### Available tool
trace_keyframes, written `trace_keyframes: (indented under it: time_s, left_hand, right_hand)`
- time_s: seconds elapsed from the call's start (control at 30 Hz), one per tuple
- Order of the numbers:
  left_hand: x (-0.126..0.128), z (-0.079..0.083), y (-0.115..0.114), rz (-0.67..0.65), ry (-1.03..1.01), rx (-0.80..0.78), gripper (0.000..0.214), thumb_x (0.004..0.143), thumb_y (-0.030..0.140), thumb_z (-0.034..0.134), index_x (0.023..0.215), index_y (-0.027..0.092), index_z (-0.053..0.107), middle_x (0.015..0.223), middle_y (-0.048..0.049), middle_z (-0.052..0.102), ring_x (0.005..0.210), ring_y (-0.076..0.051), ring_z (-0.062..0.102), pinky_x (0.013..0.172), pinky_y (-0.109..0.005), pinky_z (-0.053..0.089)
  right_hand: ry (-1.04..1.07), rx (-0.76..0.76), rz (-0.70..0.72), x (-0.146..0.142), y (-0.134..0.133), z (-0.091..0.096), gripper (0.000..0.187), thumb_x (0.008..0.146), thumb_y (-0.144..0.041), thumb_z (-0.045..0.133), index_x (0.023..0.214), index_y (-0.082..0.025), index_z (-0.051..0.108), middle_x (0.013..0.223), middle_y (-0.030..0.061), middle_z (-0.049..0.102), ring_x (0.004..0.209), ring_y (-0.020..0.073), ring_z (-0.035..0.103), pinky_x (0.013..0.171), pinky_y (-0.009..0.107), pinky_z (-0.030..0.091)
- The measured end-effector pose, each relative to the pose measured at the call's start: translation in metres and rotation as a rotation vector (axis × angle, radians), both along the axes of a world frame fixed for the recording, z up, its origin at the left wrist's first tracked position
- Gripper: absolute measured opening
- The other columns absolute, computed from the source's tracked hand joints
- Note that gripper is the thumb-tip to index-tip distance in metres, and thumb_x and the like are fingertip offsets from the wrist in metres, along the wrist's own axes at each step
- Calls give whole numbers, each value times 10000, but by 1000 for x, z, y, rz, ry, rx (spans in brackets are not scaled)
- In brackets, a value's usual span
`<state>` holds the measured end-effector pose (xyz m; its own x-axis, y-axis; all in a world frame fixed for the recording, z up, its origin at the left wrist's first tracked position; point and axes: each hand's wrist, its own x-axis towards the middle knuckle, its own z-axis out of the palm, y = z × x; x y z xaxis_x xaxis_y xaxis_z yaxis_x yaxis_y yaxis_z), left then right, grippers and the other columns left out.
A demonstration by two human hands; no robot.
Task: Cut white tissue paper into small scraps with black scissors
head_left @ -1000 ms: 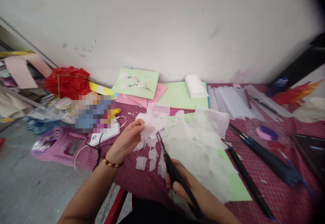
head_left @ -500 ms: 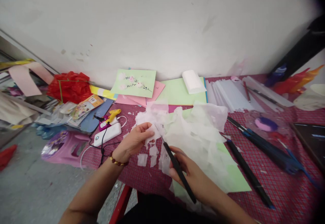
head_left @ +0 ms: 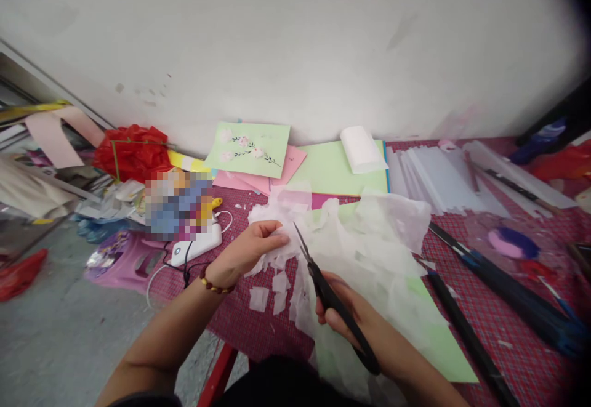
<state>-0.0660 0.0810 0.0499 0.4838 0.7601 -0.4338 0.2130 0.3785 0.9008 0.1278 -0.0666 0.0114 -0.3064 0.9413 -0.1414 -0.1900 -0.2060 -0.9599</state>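
Note:
My left hand, with a beaded bracelet at the wrist, pinches a small piece of thin white tissue paper. In my right hand are black-handled scissors, their narrow blades pointing up and away beside that piece. The blades look slightly parted. Cut tissue squares lie on the cloth below my left hand. A large crumpled sheet of tissue spreads to the right, on top of green paper.
Behind stand a green card with flowers and a white roll. A white power strip with cables sits left, above a pink stool. Translucent strips and a long black tool lie right on the checked cloth.
The scissors and my right hand have turned, with the handles swung lower right and the blades now slightly apart. My left hand keeps its pinch. The view has shifted a little.

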Motion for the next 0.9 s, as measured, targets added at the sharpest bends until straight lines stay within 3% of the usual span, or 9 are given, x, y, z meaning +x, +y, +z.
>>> trace_keyframes:
  time_s: [0.2,0.4,0.63,0.9]
  left_hand:
    - [19,9,18,-101,109,14,289,674,379,783,686,143,616,581,25,560,482,-66,458,473,-188,330]
    - [35,12,22,-162,156,36,333,684,410,750,628,139,565,522,56,487,448,-40,369,445,-180,261]
    - [30,7,26,-167,167,9,353,667,429,746,614,148,539,487,54,468,418,-44,356,435,-188,244]
    - [20,14,24,-166,131,29,341,679,412,753,603,150,547,509,48,457,448,-53,341,456,-197,247]
  right_hand:
    - [-1,-11,-6,6,6,1,438,820,-566,581,1027,-181,612,820,20,477,720,186,436,625,330,388]
    - [81,-124,-62,4,6,-5,609,812,-520,610,1298,-169,502,748,-25,432,640,156,420,588,306,355]
    - [104,-153,-72,1,5,-7,558,832,-495,607,1274,-166,518,698,-45,420,587,128,437,567,287,380]
    - [147,-198,-93,-13,12,-2,508,805,-409,648,1242,-177,535,677,-71,427,524,76,404,518,234,378]
